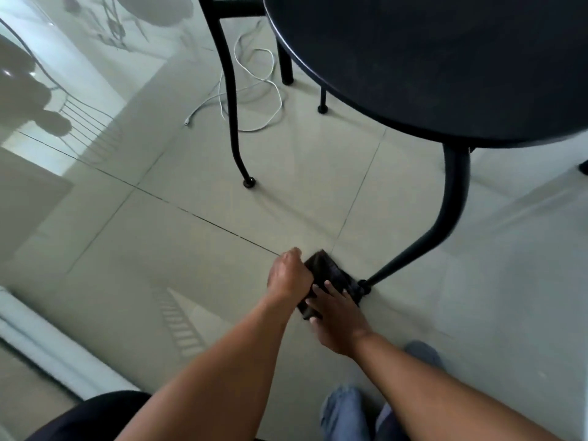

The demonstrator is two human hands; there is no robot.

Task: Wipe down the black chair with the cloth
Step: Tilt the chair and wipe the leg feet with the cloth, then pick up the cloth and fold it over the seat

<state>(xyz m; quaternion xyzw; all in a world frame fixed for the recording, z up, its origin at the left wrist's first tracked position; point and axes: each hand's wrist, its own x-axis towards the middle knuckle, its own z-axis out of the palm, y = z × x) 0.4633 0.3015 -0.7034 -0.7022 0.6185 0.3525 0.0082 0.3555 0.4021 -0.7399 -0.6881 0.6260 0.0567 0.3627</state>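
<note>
The black chair (445,65) fills the upper right, its round seat seen from above and its curved legs reaching the floor. A dark cloth (331,270) lies on the tiles right at the foot of the near leg (445,211). My left hand (288,275) grips the cloth's left edge with curled fingers. My right hand (337,316) rests on the cloth with its fingers spread flat, close to the leg's foot (364,286). Part of the cloth is hidden under both hands.
A white cable (254,87) lies looped on the glossy tiled floor (191,249) behind the chair's far leg (234,122). My jeans-clad knees (346,415) show at the bottom. Another dark rounded object (95,415) sits at the bottom left.
</note>
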